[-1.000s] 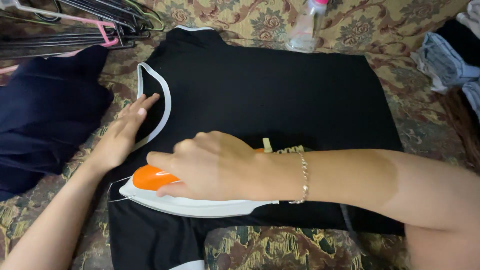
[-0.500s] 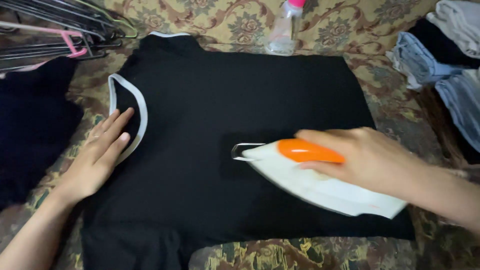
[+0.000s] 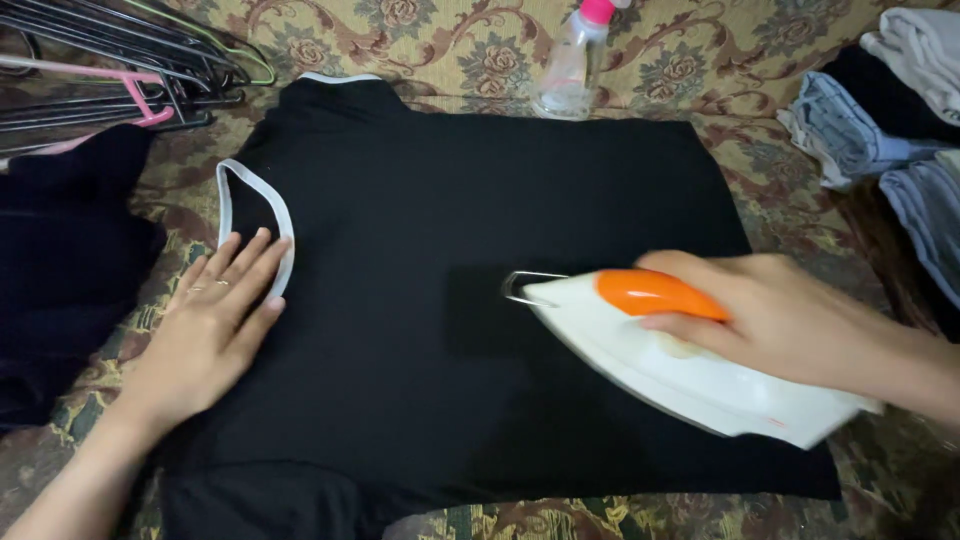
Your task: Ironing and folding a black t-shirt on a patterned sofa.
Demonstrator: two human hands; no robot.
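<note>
Head view: looking down on a black garment (image 3: 480, 300) that is lying flat on a floral patterned cloth (image 3: 470, 40).
Right hand (image 3: 790, 320): fingers are curling tight around the orange handle (image 3: 655, 293) of a white iron (image 3: 680, 370), gripping it firmly.
Iron: its soleplate is resting on the garment, the pointed tip aiming toward the left hand, well apart from it.
Left hand (image 3: 205, 330): fingers are lying flat and slightly spread, holding nothing, pressing down on the garment's left part.
White trim (image 3: 262, 215): this curved edge is running under and just beyond the left fingertips.
Garment relative to fingers: it is spreading between the two hands, under both of them.
Spray bottle (image 3: 572, 65): clear with a pink cap, standing beyond the garment's far edge, well apart from both hands.
Hangers (image 3: 120, 60): a pile is lying far beyond the left fingers.
Dark cloth (image 3: 60, 260): bunched just outside the left hand.
Folded clothes (image 3: 880, 110): stacked beyond the right hand.
</note>
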